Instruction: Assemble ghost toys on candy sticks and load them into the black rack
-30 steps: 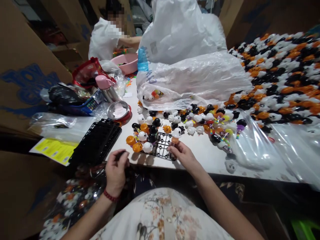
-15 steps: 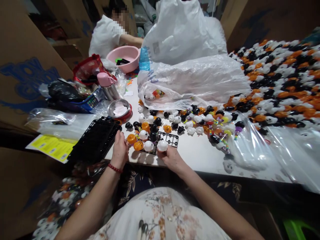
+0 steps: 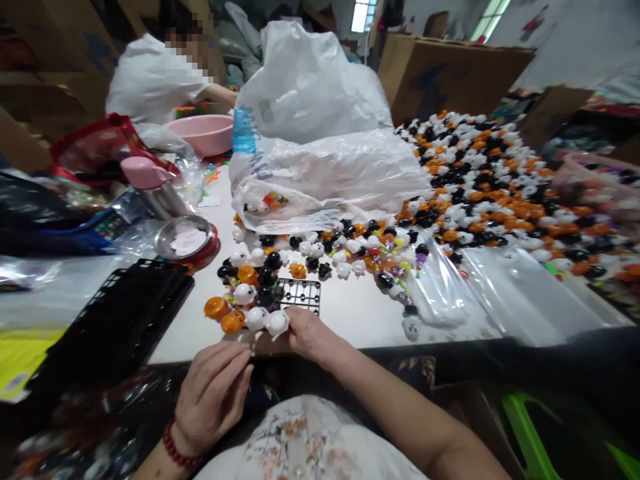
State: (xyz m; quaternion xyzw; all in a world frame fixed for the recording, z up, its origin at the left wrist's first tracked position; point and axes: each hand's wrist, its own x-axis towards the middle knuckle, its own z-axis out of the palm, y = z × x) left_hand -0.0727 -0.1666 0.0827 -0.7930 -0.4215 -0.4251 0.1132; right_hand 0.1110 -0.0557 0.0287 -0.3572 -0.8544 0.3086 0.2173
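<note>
My right hand [image 3: 314, 339] is at the table's front edge, its fingers closed on a white ghost-head toy [image 3: 277, 323]. My left hand [image 3: 213, 387], with a red bead bracelet, is in front of the edge. Its fingers are stretched out side by side, and I see nothing in them. A black plastic grid rack [image 3: 306, 293] lies just beyond my right hand. Beside that toy, orange pumpkin heads [image 3: 233, 322], white ghost heads [image 3: 245, 294] and black heads [image 3: 266, 296] stand in a close cluster, partly covering the rack.
Stacked black racks [image 3: 130, 307] lie left, near a metal bowl [image 3: 183, 238] and a pink-topped flask [image 3: 155, 187]. Behind the loose heads is a large white plastic bag [image 3: 330, 173]. Clear bags [image 3: 515, 287] and a big heap of heads [image 3: 480, 180] lie right. A person in white [image 3: 155, 80] sits beyond.
My left hand has come away from the cluster of heads, back toward my body. My right hand still holds the ghost-head toy, now against the cluster. The view has turned right.
</note>
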